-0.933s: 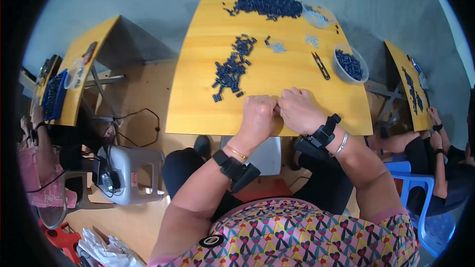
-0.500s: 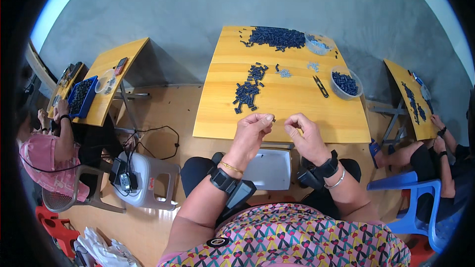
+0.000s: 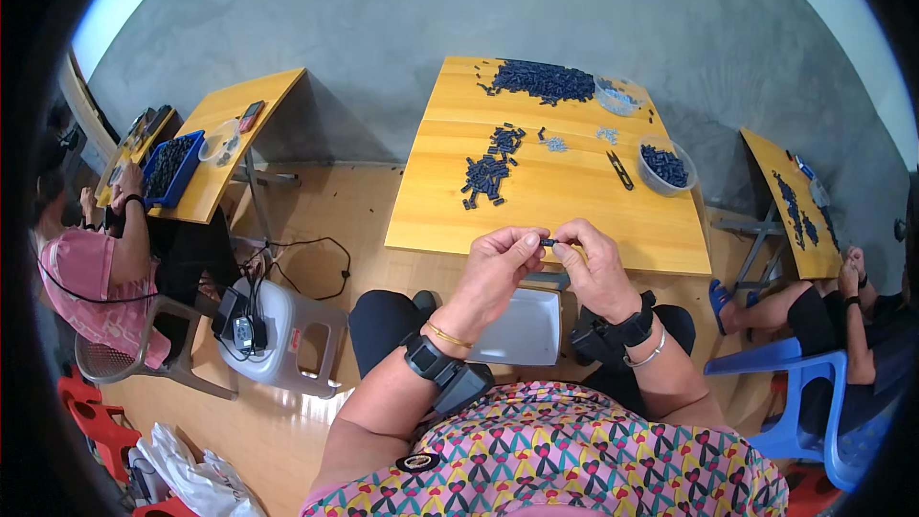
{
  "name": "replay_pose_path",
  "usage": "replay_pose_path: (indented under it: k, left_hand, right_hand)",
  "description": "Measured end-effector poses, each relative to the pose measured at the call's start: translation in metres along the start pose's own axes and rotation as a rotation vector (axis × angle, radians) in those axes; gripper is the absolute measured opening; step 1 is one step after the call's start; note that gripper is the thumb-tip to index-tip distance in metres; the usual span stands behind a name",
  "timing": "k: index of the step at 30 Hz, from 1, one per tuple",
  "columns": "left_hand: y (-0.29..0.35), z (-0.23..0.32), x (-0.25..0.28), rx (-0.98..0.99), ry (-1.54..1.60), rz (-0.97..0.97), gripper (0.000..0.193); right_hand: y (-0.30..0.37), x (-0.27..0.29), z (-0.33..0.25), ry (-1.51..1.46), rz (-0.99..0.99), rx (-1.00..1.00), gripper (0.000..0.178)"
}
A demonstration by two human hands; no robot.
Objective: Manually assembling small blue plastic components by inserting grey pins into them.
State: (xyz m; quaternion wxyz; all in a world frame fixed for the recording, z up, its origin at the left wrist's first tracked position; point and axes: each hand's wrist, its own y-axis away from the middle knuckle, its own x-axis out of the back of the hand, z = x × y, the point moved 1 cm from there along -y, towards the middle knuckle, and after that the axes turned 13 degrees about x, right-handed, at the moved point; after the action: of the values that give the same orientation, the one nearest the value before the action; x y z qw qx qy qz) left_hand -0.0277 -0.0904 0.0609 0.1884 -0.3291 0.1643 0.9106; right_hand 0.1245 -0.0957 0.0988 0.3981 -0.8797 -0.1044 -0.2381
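Over the near edge of the wooden table, my left hand and my right hand meet at the fingertips. My left thumb and finger pinch a small black cylindrical piece. The right fingertips close at its other end, where anything tiny is hidden. Ahead of my left hand lies a loose pile of small black pieces, with more just beyond. Two small clusters of silvery bits lie farther right. Black thread snips rest beside a clear tub of dark pieces.
A big heap of dark pieces and a clear tub of light bits stand at the far edge. Below my hands is a white tray. A grey stool with cables is left. People work at side tables.
My right hand has moved left to meet my left hand, and its fingertips now close at the black piece. The view has shifted slightly.
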Motion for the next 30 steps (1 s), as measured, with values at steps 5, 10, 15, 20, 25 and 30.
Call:
replay_pose_path:
  k: [5, 10, 15, 20, 25, 30]
  left_hand:
    - [0.008, 0.005, -0.002, -0.023, -0.017, -0.007, 0.014]
    - [0.012, 0.005, -0.006, -0.015, -0.012, -0.028, 0.01]
    - [0.014, 0.006, -0.009, 0.054, 0.084, -0.092, 0.009]
    - [0.015, 0.005, -0.011, 0.066, 0.134, -0.067, 0.01]
    - [0.014, 0.006, -0.011, 0.054, 0.148, -0.042, 0.011]
    - [0.017, 0.006, -0.012, 0.02, 0.049, -0.023, 0.01]
  right_hand:
    - [0.0, 0.004, -0.005, -0.011, -0.036, 0.006, 0.008]
    - [0.0, 0.008, -0.004, 0.029, -0.035, 0.107, 0.01]
    - [0.0, 0.01, -0.005, 0.006, -0.04, 0.143, 0.011]
    - [0.004, 0.012, -0.004, -0.073, -0.049, 0.047, 0.01]
    - [0.005, 0.016, 0.001, -0.164, -0.018, -0.126, 0.01]
    - [-0.003, 0.012, -0.011, -0.028, -0.094, -0.022, 0.011]
